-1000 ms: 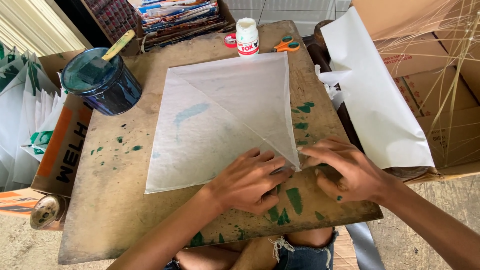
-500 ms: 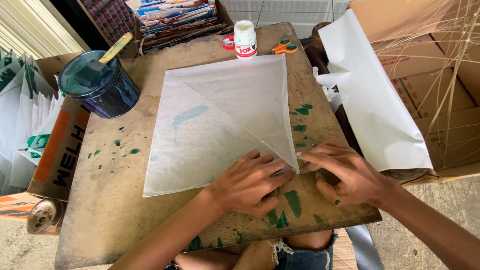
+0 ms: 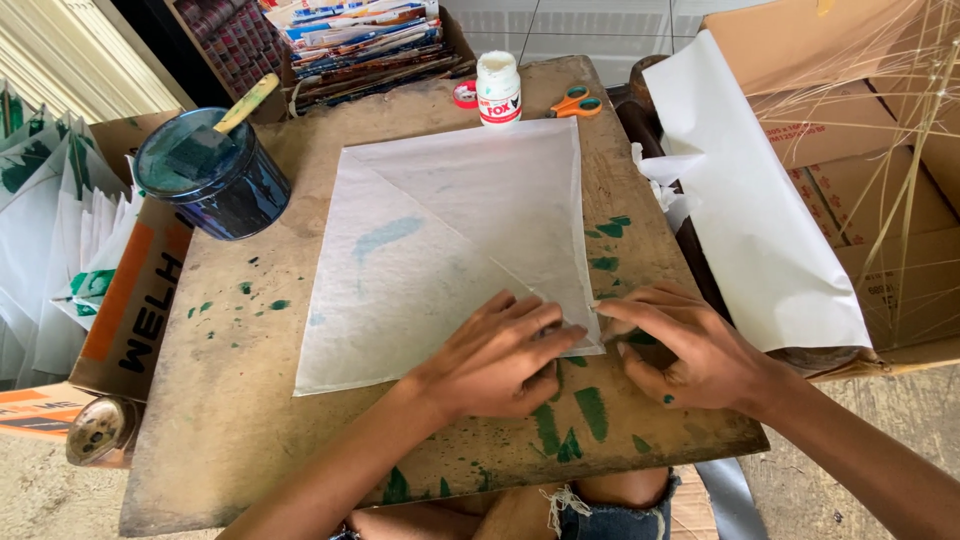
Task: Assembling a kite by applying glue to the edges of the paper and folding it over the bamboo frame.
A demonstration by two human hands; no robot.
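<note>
The folded white paper lies on the wooden board; left hand presses flat, fingers spread, on the paper's near corner; right hand beside that corner, fingertips seemingly pinching its edge; keep the fold pinned while creasing.

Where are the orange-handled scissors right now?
The orange-handled scissors lie at the far edge of the wooden board, just right of the white glue bottle, beyond the folded paper.
</note>
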